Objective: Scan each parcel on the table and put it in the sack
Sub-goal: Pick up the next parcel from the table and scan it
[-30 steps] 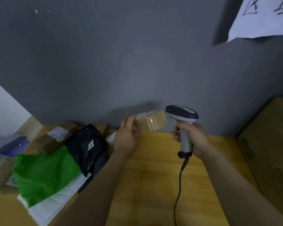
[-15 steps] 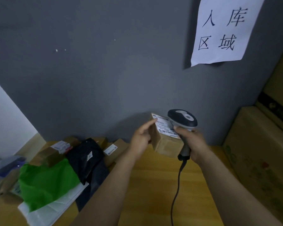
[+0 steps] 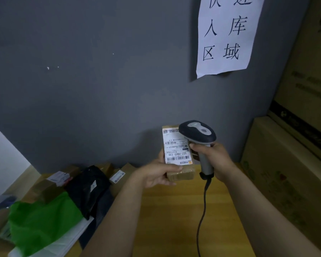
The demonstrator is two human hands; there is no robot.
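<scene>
My left hand (image 3: 155,174) grips a small brown cardboard parcel (image 3: 180,173) from below, its white shipping label (image 3: 176,147) turned up toward me. My right hand (image 3: 211,156) holds a grey and black barcode scanner (image 3: 197,133) by its handle, the scanner head right beside the label's right edge. The scanner's black cable (image 3: 202,210) hangs down over the wooden table (image 3: 174,219). More parcels lie at the table's left: a black bag (image 3: 87,186), a green bag (image 3: 43,221), and brown boxes (image 3: 44,190).
Large cardboard cartons (image 3: 285,182) stack up on the right next to the table. A grey wall stands behind, with a white paper sign (image 3: 226,34) on it. White flat mailers (image 3: 63,243) lie under the green bag.
My left hand turned the parcel so its label faces up and drew it nearer. The scanner head came right next to the label. The camera tilted upward.
</scene>
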